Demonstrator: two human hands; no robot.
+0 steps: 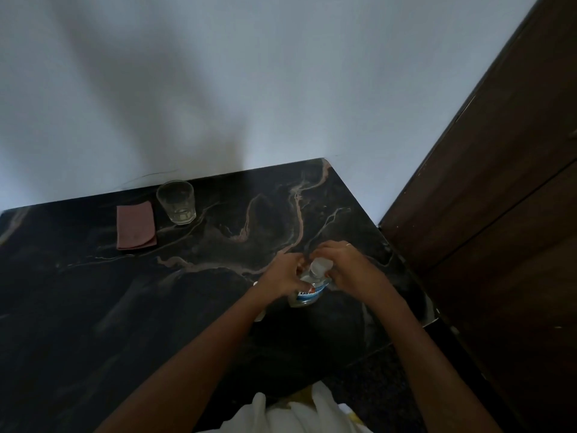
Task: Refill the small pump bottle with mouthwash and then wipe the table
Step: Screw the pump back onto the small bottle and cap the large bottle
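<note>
A clear mouthwash bottle (307,294) with a blue and white label stands on the dark marble table (218,232) near its right edge. My left hand (285,276) grips the bottle's body. My right hand (343,267) is closed around its pale cap (320,266) at the top. A small white thing (259,315) peeks out under my left wrist; I cannot tell what it is. A folded pink cloth (135,226) lies flat at the far left of the table.
A clear drinking glass (176,202) with a little liquid stands beside the cloth near the wall. A dark wooden door (499,214) stands close to the table's right edge. A white wall (249,89) runs behind the table.
</note>
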